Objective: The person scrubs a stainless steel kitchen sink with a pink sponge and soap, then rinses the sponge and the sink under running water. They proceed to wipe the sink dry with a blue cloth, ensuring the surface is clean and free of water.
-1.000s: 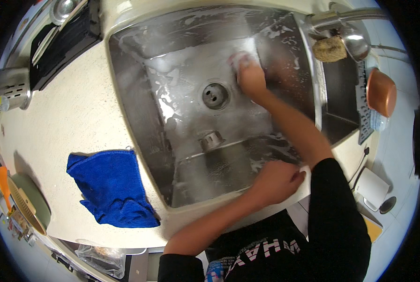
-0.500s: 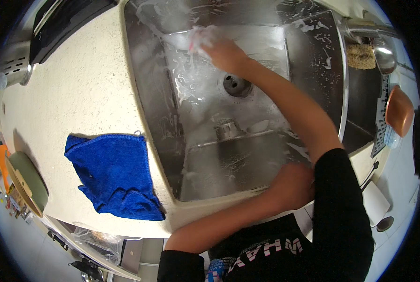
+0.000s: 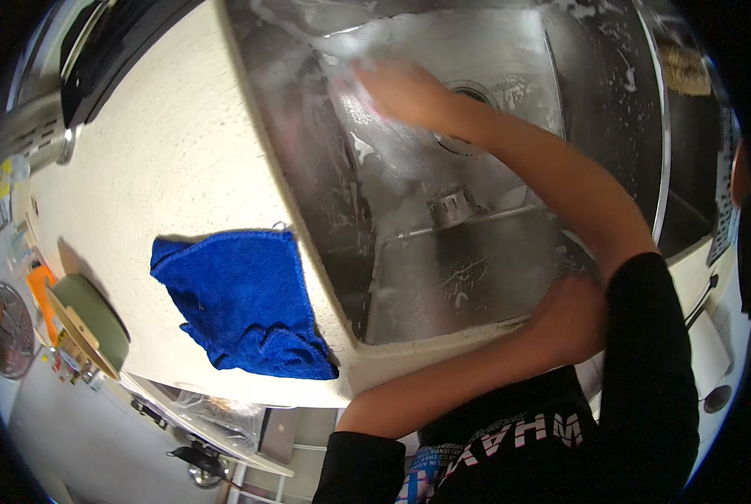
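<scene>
My right hand (image 3: 405, 92), smeared by motion, is closed on a foamy pink-and-white scrubber (image 3: 357, 97), too blurred to tell its exact kind. It presses at the left side of the soapy steel sink (image 3: 442, 290), near the bottom edge of the wall. Partly behind my right forearm lies the round drain hole (image 3: 469, 91). A metal sink strainer (image 3: 453, 207) rests on the sink floor, nearer to me. My left hand (image 3: 570, 307) is beside my right upper arm at the front rim; the black sleeve hides its fingers.
A blue cloth (image 3: 245, 302) lies on the pale countertop (image 3: 191, 151) left of the sink. At the far left stand a perforated metal holder (image 3: 39, 134) and a green board (image 3: 94, 323). A tan sponge (image 3: 686, 70) sits beyond the sink's right rim.
The view has shifted, so the sink and blue cloth appear farther right. My right hand has moved the scrubber nearer to me along the sink's left side. My left hand stays by my right arm.
</scene>
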Demonstrator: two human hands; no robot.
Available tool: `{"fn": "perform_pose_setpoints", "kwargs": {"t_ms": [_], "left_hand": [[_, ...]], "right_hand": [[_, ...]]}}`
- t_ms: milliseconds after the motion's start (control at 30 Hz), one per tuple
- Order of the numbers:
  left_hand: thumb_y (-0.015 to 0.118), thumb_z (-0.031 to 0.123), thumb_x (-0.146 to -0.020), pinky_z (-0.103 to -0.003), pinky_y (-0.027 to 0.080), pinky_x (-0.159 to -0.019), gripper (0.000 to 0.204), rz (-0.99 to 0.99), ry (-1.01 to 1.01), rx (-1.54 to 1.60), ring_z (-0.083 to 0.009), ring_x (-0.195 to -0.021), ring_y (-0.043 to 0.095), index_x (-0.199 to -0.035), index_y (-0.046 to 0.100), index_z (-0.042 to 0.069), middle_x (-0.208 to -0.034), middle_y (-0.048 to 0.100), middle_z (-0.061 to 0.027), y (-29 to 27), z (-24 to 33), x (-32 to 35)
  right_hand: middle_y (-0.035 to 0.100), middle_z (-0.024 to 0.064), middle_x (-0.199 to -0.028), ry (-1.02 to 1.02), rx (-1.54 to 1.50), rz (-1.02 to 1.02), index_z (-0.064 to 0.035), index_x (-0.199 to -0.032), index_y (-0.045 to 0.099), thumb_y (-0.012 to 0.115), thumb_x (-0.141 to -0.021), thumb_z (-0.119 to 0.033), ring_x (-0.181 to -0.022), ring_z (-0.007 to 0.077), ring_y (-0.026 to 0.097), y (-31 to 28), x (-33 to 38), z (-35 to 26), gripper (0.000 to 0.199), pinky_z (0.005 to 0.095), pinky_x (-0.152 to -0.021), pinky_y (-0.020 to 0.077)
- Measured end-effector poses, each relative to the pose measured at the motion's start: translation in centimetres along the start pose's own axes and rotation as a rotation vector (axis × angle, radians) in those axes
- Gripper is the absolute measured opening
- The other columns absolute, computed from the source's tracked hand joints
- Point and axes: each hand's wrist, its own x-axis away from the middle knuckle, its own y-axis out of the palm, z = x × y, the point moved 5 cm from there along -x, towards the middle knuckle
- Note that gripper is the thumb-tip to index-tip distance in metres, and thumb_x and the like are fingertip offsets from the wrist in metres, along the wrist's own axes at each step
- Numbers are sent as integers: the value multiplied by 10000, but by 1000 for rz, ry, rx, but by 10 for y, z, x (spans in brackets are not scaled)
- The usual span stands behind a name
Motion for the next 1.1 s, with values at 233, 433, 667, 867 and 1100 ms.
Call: {"fn": "perform_pose_setpoints", "kwargs": {"t_ms": [233,433,667,867,1100], "left_hand": [[683,296,-719,-420,449,-873,435,87,-6,47,-364,-964,568,-1008,591,-15,-1000,592,-232,5,-5,6],[536,228,-831,-483,449,-654,285,156,82,-62,-366,-672,567,-633,565,24,-620,567,-171,-9,13,-3],[544,216,-820,-475,449,-664,286,138,49,-46,-357,-672,575,-616,581,18,-632,573,-190,-9,11,-2],[530,196,-845,-450,456,-721,274,294,113,-57,-348,-739,593,-682,612,-8,-686,595,-183,4,14,-14],[547,171,-833,-447,408,-869,246,293,188,17,-353,-960,557,-982,600,-17,-968,589,-226,9,9,-6]], "right_hand": [[644,205,-913,968,-1110,353,-30,-999,597,565,-816,-188,-862,315,638,-22,-69,-16,244,389,-730,506],[482,314,-1217,705,-1011,-430,118,-1312,292,545,-861,-320,-1106,354,537,-53,37,-124,678,390,-970,407],[561,171,-897,624,-1304,-300,-3,-1091,409,356,-925,-490,-715,245,584,-40,-58,-94,517,401,-684,483],[515,282,-1150,877,-973,-498,98,-1358,195,575,-866,-366,-987,357,592,-34,70,-169,776,402,-885,481],[620,187,-749,888,-1030,97,16,-1179,418,339,-938,-279,-658,302,618,-67,-58,-78,390,401,-667,516]]}}
